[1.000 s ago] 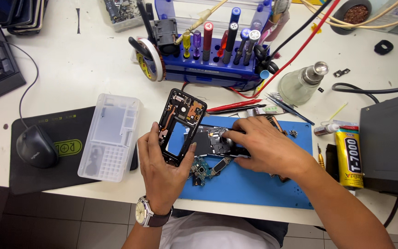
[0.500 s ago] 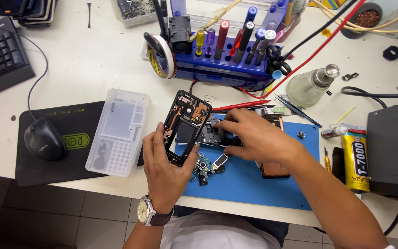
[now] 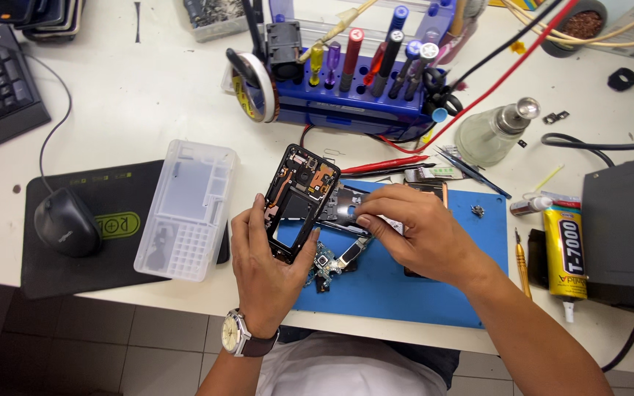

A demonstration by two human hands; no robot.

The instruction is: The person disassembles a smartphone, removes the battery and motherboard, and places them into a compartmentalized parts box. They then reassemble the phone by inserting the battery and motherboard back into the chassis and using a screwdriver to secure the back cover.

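My left hand [image 3: 266, 260] grips a black phone frame [image 3: 299, 198] with its insides exposed, tilted up above a blue work mat [image 3: 471, 271]. My right hand [image 3: 420, 235] rests on the mat beside it, fingertips pinching a dark metal part [image 3: 346, 209] at the frame's right edge. A small circuit board [image 3: 328, 260] lies on the mat just below both hands. A wristwatch sits on my left wrist.
A clear plastic parts box [image 3: 188, 209] lies left of the mat, next to a mouse [image 3: 64, 220] on a black pad. A blue tool rack [image 3: 361, 81] holds several screwdrivers behind. A glue tube [image 3: 566, 253], glass bottle [image 3: 493, 132], red tweezers [image 3: 383, 165] and a black box [image 3: 625, 231] sit right.
The view has shifted slightly. My right hand's fingers have moved a little left onto the dark part by the frame; my left hand keeps holding the frame.
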